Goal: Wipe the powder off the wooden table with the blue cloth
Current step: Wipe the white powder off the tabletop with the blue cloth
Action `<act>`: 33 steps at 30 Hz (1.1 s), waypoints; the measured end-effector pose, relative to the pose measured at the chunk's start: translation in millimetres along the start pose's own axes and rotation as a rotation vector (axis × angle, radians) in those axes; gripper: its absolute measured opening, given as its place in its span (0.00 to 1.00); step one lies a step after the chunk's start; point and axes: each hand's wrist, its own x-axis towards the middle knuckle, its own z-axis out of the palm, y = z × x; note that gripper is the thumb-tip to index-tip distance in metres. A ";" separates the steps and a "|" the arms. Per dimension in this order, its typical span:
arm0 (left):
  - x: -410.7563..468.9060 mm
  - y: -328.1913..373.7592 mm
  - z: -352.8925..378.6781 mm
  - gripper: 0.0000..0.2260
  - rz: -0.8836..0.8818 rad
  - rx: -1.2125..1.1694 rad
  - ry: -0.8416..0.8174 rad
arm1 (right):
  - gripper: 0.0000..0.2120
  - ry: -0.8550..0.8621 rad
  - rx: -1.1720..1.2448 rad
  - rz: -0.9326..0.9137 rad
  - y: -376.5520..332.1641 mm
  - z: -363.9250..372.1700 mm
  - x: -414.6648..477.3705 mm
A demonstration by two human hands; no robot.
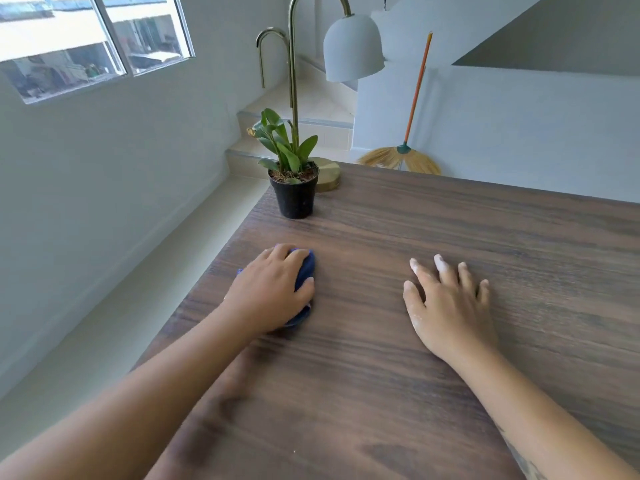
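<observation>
My left hand [272, 289] grips the bunched blue cloth [305, 268] and holds it down on the wooden table [381, 375] close to the table's left edge. Most of the cloth is hidden under the hand; only its right side and a lower corner show. My right hand [450, 303] rests flat on the table further right, fingers spread. White powder coats its fingertips and the side of its thumb. I see no clear patch of powder on the dark wood grain, only a faint pale haze near the cloth.
A small potted plant [294, 188] in a black pot stands at the table's far left corner, beside the brass base [329, 174] of a lamp with a white shade [351, 46]. A broom [408, 147] leans on the wall behind the table. The floor drops away left of the table edge.
</observation>
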 end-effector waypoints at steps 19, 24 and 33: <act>-176.6 3.6 -20.3 0.23 0.306 -0.067 -0.022 | 0.23 0.022 0.049 -0.010 6.6 0.5 1.4; -130.4 -32.2 -23.8 0.24 -0.046 -0.076 0.061 | 0.23 0.021 0.062 -0.006 5.6 -0.8 1.4; -97.1 106.8 4.8 0.24 0.254 -0.094 0.089 | 0.20 0.063 0.197 -0.010 14.5 -2.7 6.1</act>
